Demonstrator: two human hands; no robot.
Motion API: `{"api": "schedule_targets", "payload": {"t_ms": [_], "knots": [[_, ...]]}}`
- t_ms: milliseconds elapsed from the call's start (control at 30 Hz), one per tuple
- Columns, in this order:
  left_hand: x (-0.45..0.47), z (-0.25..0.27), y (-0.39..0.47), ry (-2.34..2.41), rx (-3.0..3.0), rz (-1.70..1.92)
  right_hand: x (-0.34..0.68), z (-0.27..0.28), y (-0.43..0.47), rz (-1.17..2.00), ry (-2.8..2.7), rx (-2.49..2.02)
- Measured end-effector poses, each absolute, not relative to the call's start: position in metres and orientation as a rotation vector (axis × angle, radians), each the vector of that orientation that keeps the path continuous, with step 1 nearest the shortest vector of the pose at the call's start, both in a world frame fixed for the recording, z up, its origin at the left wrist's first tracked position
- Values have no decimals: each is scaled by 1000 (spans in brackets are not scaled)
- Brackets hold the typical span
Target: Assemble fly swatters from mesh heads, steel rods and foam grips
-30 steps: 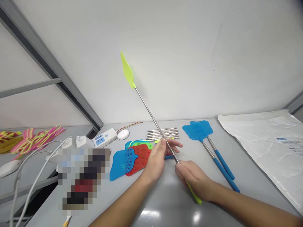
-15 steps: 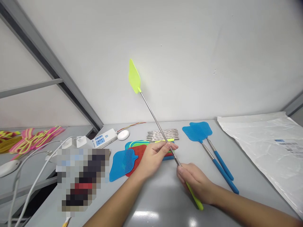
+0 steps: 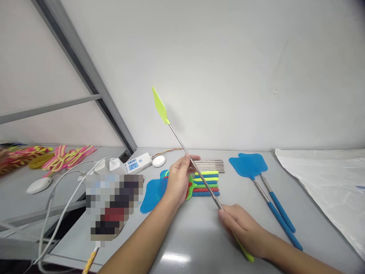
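A yellow-green fly swatter slants across the middle, its flat head (image 3: 160, 106) up against the wall side. Its thin metal rod (image 3: 201, 175) runs down to a green handle (image 3: 245, 251). My right hand (image 3: 242, 230) is wrapped round the handle where it meets the rod. Higher up, my left hand (image 3: 179, 180) pinches the rod between thumb and fingers. Behind my left hand lie blue swatter heads (image 3: 151, 196) and a row of coloured handles (image 3: 207, 184). Several metal rods (image 3: 212, 166) rest beyond them. Two blue fly swatters (image 3: 273, 207) lie to the right.
On the left are a white power strip (image 3: 138, 163) with plugs and cables, a round white device (image 3: 159, 161) and a blurred-out object (image 3: 114, 205). Pink and yellow cords (image 3: 68, 156) lie farther left. A white plastic bag (image 3: 322, 179) covers the table's right side.
My left hand has slid up the rod toward the swatter's head. The head sits slightly lower, and the coloured handles show more fully. The view has turned a little to the left.
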State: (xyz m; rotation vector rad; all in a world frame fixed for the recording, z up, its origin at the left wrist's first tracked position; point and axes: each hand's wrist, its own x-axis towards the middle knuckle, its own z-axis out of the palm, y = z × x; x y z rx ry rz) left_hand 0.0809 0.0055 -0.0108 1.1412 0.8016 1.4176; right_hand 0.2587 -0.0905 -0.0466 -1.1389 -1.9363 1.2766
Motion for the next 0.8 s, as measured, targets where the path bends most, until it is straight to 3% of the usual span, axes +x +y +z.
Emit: {"api": "schedule_targets", "payload": {"t_ms": [267,800], "knots": [[69,1,11,815,1087,1624,258,-44,-91,1233,-2052,-1239],[90,-15,-9,969,1283,1226,260,-52,-92,1467,-1705,-1134]]}}
